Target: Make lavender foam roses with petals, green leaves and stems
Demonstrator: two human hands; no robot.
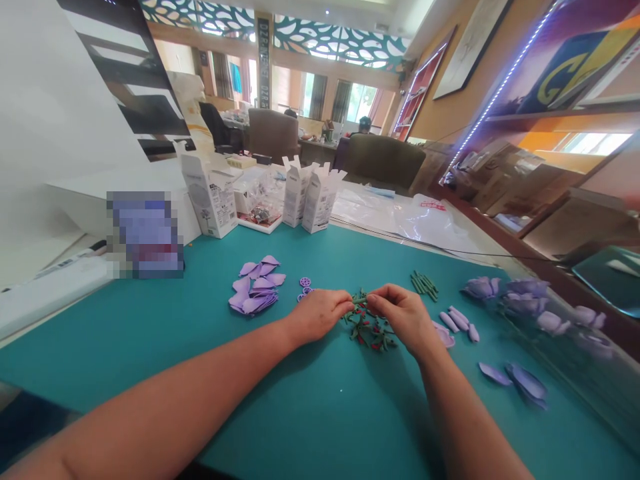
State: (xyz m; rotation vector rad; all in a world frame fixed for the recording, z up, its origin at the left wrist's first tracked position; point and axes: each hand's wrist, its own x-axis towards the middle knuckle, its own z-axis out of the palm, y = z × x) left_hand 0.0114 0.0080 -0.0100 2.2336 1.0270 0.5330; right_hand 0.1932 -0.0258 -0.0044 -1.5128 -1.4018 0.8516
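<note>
My left hand (321, 313) and my right hand (404, 315) meet over the teal mat, their fingers pinched on the two ends of a small green stem piece (360, 301). Just below it lies a heap of green leafy parts (373, 331) with red bits among them. Lilac petals (254, 293) form a pile to the left, and small lilac wheel-shaped rings (305, 283) sit by my left hand, partly hidden. Beyond my right hand are short green sticks (424, 285), lilac bud-shaped pieces (457, 319) and a petal partly covered by my wrist.
Assembled lilac flowers (525, 297) rest in a clear container at the right, with loose petals (527, 385) in front. White boxes (320, 200) with raised flaps stand at the mat's back edge. A clear plastic sheet (400, 217) covers the table behind. People sit farther back.
</note>
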